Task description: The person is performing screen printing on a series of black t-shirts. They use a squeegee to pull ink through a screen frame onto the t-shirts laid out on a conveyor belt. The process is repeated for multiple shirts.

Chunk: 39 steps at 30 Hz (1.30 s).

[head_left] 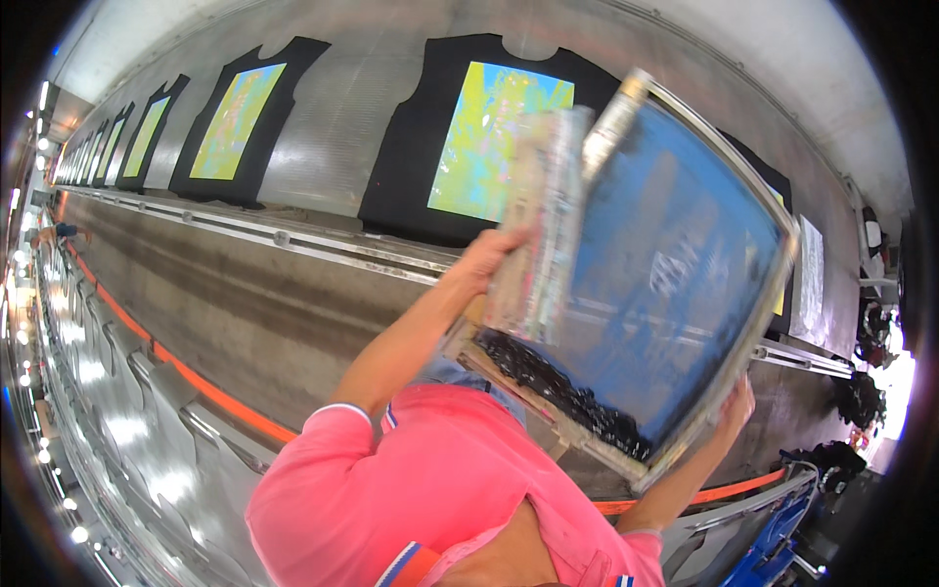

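Observation:
A screen printing frame (761,186) with blue mesh (675,225) is tilted in front of me, raised over the walkway and the table edge. Black ink (562,391) lies in a thick band along its near side. Across its left part stands a squeegee (543,235), pale, stained and smeared by motion. My left hand (497,256) is closed on the squeegee; whether it also grips the frame edge is hidden. Around the frame's lower right edge, my right hand (736,403) is closed, its fingers partly hidden. Behind the frame lies a black shirt panel (411,166) with a yellow-green and blue print (469,147).
More black printed panels (249,122) lie in a row along the long grey table (337,127). A metal rail (323,247) runs along its near edge. Behind me are an orange strip (176,367) and metal racks (166,489). Another person (64,233) is far left.

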Motion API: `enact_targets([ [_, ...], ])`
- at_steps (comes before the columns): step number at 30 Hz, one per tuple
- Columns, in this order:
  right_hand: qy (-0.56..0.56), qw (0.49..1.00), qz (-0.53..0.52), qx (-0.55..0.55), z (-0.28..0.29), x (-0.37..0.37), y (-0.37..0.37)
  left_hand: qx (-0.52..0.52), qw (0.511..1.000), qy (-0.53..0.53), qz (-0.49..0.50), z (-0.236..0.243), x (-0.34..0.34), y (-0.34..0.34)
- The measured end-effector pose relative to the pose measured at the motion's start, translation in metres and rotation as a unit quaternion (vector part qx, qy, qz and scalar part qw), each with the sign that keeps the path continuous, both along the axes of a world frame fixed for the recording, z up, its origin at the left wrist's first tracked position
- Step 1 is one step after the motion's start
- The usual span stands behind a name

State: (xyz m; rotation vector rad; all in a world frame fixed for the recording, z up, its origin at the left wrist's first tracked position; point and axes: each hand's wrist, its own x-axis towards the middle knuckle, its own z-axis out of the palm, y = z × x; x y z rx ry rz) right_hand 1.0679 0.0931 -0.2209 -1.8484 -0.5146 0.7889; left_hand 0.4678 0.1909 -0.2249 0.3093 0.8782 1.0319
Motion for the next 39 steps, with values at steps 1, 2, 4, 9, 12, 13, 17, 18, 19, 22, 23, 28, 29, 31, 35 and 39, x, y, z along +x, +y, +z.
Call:
enact_targets([
  [1, -0.012, 0.998, 0.048, 0.023, -0.004, -0.011, 0.029, 0.004, 0.999, -0.008, 0.036, -0.001, -0.026, -0.004],
  [2, -0.058, 0.997, 0.059, -0.003, -0.001, -0.038, 0.064, 0.02, 0.997, -0.02, 0.07, -0.002, -0.054, -0.012],
  [4, -0.124, 0.981, 0.145, 0.026, 0.009, -0.109, 0.121, 0.048, 0.988, -0.031, 0.142, 0.003, -0.113, -0.035],
  [9, -0.15, 0.939, 0.29, 0.109, 0.011, -0.341, 0.258, 0.053, 0.929, 0.103, 0.35, 0.028, -0.279, -0.115],
  [12, -0.107, 0.906, 0.385, 0.141, 0.029, -0.5, 0.301, 0.14, 0.877, 0.236, 0.394, 0.053, -0.364, -0.179],
  [13, -0.076, 0.896, 0.397, 0.186, 0.004, -0.546, 0.317, 0.153, 0.859, 0.245, 0.423, 0.053, -0.392, -0.194],
  [17, 0.009, 0.858, 0.5, 0.119, -0.024, -0.725, 0.283, 0.144, 0.795, 0.397, 0.436, 0.076, -0.463, -0.294],
  [18, -0.023, 0.848, 0.516, 0.114, -0.036, -0.758, 0.281, 0.123, 0.798, 0.33, 0.489, 0.081, -0.476, -0.312],
  [19, -0.013, 0.841, 0.53, 0.107, -0.038, -0.78, 0.276, 0.1, 0.796, 0.26, 0.537, 0.088, -0.486, -0.317],
  [22, 0.035, 0.838, 0.538, 0.089, -0.049, -0.803, 0.285, 0.017, 0.75, 0.223, 0.623, 0.123, -0.429, -0.252],
  [23, 0.045, 0.834, 0.543, 0.088, -0.04, -0.812, 0.284, 0.011, 0.739, 0.26, 0.622, 0.123, -0.426, -0.247],
  [28, 0.049, 0.829, 0.553, 0.067, -0.042, -0.838, 0.294, -0.008, 0.675, 0.379, 0.633, 0.135, -0.394, -0.224],
  [29, 0.049, 0.828, 0.555, 0.066, -0.043, -0.839, 0.294, 0.003, 0.663, 0.414, 0.624, 0.138, -0.383, -0.219],
  [31, 0.06, 0.829, 0.552, 0.06, -0.04, -0.839, 0.292, -0.009, 0.708, 0.366, 0.603, 0.135, -0.398, -0.229],
  [35, 0.074, 0.833, 0.546, 0.049, -0.029, -0.837, 0.294, -0.012, 0.705, 0.401, 0.585, 0.122, -0.416, -0.218],
  [39, 0.061, 0.842, 0.535, 0.033, -0.029, -0.85, 0.292, 0.057, 0.643, 0.636, 0.424, 0.081, -0.495, -0.261],
])
